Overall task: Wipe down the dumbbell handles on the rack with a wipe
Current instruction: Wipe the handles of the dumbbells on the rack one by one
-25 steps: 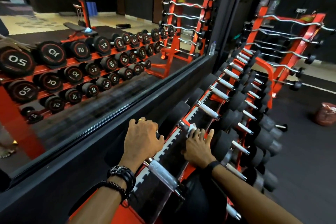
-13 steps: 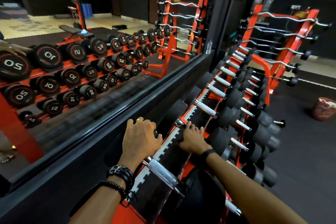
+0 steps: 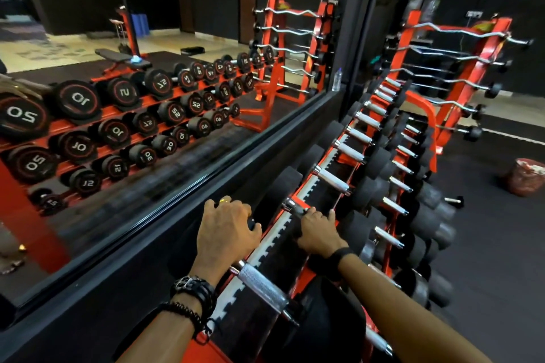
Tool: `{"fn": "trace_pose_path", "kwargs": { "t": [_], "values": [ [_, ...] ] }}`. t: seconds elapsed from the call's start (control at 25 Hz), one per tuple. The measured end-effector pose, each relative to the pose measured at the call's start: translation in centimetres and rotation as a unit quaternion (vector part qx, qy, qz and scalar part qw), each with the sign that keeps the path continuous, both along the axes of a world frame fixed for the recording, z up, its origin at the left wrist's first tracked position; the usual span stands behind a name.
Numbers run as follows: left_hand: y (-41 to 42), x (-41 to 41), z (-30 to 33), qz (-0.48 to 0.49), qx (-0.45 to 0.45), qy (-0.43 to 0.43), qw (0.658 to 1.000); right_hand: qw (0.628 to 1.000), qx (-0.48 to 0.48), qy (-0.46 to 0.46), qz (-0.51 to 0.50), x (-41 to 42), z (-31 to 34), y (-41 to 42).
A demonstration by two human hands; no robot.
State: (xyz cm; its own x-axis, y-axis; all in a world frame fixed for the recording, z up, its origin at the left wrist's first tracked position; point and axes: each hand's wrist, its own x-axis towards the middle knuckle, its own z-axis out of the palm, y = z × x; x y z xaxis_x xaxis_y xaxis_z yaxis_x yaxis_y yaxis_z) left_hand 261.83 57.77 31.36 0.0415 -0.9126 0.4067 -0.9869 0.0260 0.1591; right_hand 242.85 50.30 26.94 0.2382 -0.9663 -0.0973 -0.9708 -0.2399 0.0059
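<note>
A red dumbbell rack (image 3: 306,277) runs away from me along a mirror wall, carrying several black dumbbells with chrome handles. My right hand (image 3: 318,233) grips one dumbbell handle (image 3: 292,206) on the top tier, fingers curled over it; only the handle's chrome far end shows. No wipe is visible; whatever lies under the palm is hidden. My left hand (image 3: 227,227) grips the black head (image 3: 274,194) of that same dumbbell, fingers curled over its top. A knurled handle (image 3: 262,289) lies bare just below my hands, and a white-looking handle (image 3: 331,181) sits just beyond.
A large mirror (image 3: 147,127) on the left reflects the rack. A red barbell rack (image 3: 460,68) stands at the far end. A water bottle (image 3: 337,79) sits on the mirror ledge. A red bag (image 3: 525,177) lies on the dark floor at right.
My right hand slid along the handle toward its far end. The white wipe that showed at my fingertips a second ago is now covered by the hand. The left hand stayed put.
</note>
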Motion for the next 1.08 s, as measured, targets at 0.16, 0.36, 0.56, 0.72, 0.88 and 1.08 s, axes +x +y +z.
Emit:
{"fn": "trace_pose_path", "kwargs": {
  "t": [0.16, 0.36, 0.56, 0.72, 0.88, 1.08],
  "values": [
    [-0.2, 0.1, -0.3, 0.001, -0.001, -0.001, 1.0, 0.993, -0.008, 0.114, 0.006, 0.5, -2.4, 2.5],
    [0.0, 0.0, -0.2, 0.002, 0.007, 0.0, 1.0, 0.999, 0.007, 0.024, -0.031, -0.1, -0.9, 0.0],
    [0.0, 0.0, -0.2, -0.004, 0.008, 0.009, 1.0, 0.996, 0.003, 0.065, -0.054, -0.3, -2.8, 1.2],
    [0.3, -0.1, 0.0, -0.001, 0.007, 0.001, 1.0, 0.996, 0.071, -0.04, -0.038, -1.1, 0.7, -0.6],
    [0.1, -0.1, 0.1, 0.001, 0.007, -0.001, 1.0, 0.997, 0.062, 0.055, 0.005, -0.5, -0.2, 0.3],
    [0.4, -0.2, 0.5, 0.002, 0.016, 0.002, 1.0, 0.974, 0.201, -0.096, -0.046, -2.9, 3.8, -3.5]
  ]
}}
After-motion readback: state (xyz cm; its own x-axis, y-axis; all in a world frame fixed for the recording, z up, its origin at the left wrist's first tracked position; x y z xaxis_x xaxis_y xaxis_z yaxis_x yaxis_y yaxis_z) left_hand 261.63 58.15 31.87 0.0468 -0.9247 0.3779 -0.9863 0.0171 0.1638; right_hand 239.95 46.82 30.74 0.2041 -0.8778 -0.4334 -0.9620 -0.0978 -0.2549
